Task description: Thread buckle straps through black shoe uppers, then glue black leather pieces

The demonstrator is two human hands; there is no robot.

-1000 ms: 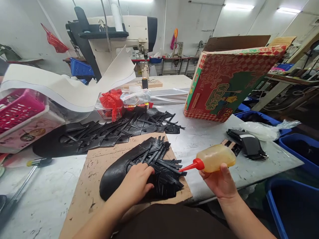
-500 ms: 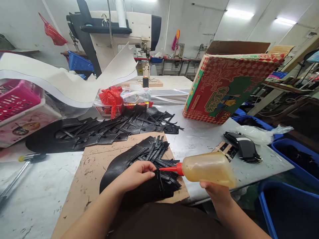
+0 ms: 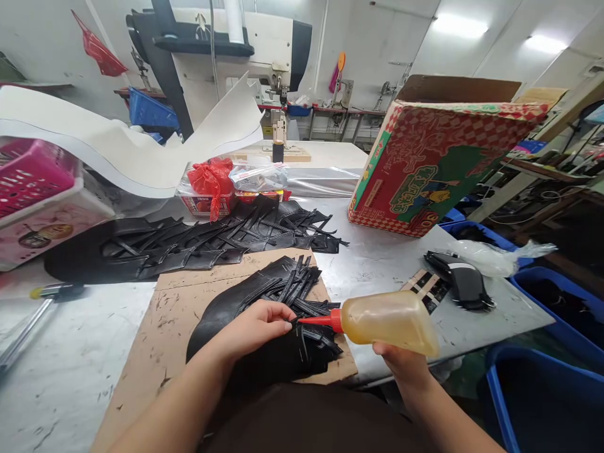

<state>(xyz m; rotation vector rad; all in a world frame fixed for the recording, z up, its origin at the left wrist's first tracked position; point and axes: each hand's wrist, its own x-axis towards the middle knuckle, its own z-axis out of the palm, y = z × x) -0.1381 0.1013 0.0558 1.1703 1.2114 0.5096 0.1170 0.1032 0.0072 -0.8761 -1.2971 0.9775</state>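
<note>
My left hand (image 3: pixel 264 324) is closed, thumb and forefinger pinching the edge of a black leather piece (image 3: pixel 214 321) with many thin straps. The leather lies on a brown cardboard sheet (image 3: pixel 141 352). My right hand (image 3: pixel 401 358) is wrapped round a squeeze bottle (image 3: pixel 389 321) of amber liquid, held on its side. The bottle's red nozzle (image 3: pixel 316 320) points left, its tip at the leather edge beside my left fingertips. Whether liquid is coming out cannot be made out. More strapped black leather pieces (image 3: pixel 212 242) lie in an overlapping row behind the cardboard.
A hammer (image 3: pixel 51 296) lies at the left near a pink basket (image 3: pixel 38 179). A red printed carton (image 3: pixel 438 170) stands at the back right. Dark padded pieces (image 3: pixel 467 283) rest on the right side of the table, with blue bins (image 3: pixel 542 390) beyond its edge. Behind stands a sewing machine (image 3: pixel 236 56).
My right hand and the bottle have shifted slightly left, with the nozzle tip still at the leather edge. My left hand keeps its pinch. The camera view has moved a little.
</note>
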